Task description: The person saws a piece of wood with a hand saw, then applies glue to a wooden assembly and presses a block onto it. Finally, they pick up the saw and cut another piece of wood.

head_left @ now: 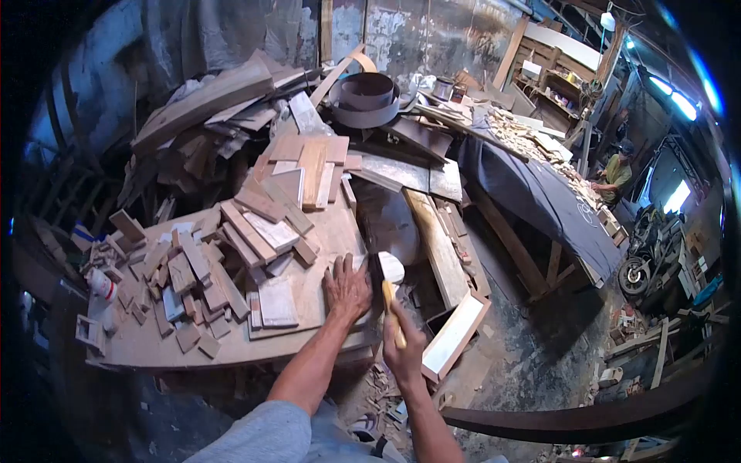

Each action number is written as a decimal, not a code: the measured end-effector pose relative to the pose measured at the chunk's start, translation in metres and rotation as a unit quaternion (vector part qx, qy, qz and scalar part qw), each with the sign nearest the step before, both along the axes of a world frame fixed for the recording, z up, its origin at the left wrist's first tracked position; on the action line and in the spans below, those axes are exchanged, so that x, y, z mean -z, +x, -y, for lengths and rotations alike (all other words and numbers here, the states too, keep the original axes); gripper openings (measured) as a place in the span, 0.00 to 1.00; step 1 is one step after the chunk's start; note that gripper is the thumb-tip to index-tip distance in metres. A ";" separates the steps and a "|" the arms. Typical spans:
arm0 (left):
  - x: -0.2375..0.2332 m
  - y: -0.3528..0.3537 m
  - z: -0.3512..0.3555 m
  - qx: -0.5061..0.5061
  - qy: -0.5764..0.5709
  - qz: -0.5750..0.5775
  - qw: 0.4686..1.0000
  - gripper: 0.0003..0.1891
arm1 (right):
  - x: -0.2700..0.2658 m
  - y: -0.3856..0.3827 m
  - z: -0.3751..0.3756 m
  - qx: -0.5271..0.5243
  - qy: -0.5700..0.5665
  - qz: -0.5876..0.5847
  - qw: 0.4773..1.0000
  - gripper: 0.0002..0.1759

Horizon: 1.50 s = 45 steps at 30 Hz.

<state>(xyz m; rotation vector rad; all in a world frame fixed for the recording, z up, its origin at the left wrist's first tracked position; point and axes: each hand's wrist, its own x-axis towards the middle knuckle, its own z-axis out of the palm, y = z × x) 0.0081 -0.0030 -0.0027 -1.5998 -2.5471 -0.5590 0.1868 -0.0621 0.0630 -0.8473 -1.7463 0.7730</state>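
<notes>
Now, left hand (pixel 346 289) flat on workbench (pixel 231 349), right hand (pixel 403 345) gripping yellow-handled tool (pixel 388 297).

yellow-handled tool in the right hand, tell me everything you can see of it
The yellow-handled tool has a slim, pale yellow handle, wood by its look, and a dark, flat head that may be brush bristles; it is too small to be sure. It points away from the person, head uppermost in the picture. The right hand grips the lower handle. The head sits at the table edge, against a white rounded piece, close beside the left hand lying flat there.
</notes>
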 end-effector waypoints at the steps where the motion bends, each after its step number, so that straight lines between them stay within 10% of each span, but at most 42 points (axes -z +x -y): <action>1: 0.003 0.000 -0.005 -0.004 -0.001 0.002 1.000 0.28 | 0.001 0.013 0.013 -0.002 0.006 0.033 0.999 0.21; 2: -0.004 0.004 -0.004 -0.008 0.015 0.040 0.999 0.27 | 0.021 0.029 0.025 0.022 0.118 0.045 0.992 0.22; 6: -0.021 0.010 0.002 -0.008 0.027 0.059 0.998 0.28 | 0.002 0.112 0.132 0.017 -0.040 0.071 0.997 0.24; 14: 0.000 0.000 0.002 0.012 0.028 -0.012 0.999 0.27 | 0.003 0.007 0.004 0.001 -0.033 0.024 0.999 0.22; 21: -0.020 0.007 0.003 0.007 0.014 0.053 0.998 0.29 | 0.018 0.115 0.128 0.025 0.013 0.093 0.995 0.23; 29: -0.013 0.002 0.004 0.018 0.009 0.032 0.999 0.27 | -0.006 -0.009 -0.017 -0.008 -0.065 0.027 0.997 0.22; 36: -0.018 0.008 0.002 -0.003 0.015 0.063 0.998 0.27 | -0.001 0.110 0.132 0.030 0.003 0.083 0.996 0.21; 45: -0.007 -0.002 0.001 0.019 -0.013 0.029 0.999 0.26 | -0.006 -0.019 -0.017 0.000 0.023 0.027 0.999 0.23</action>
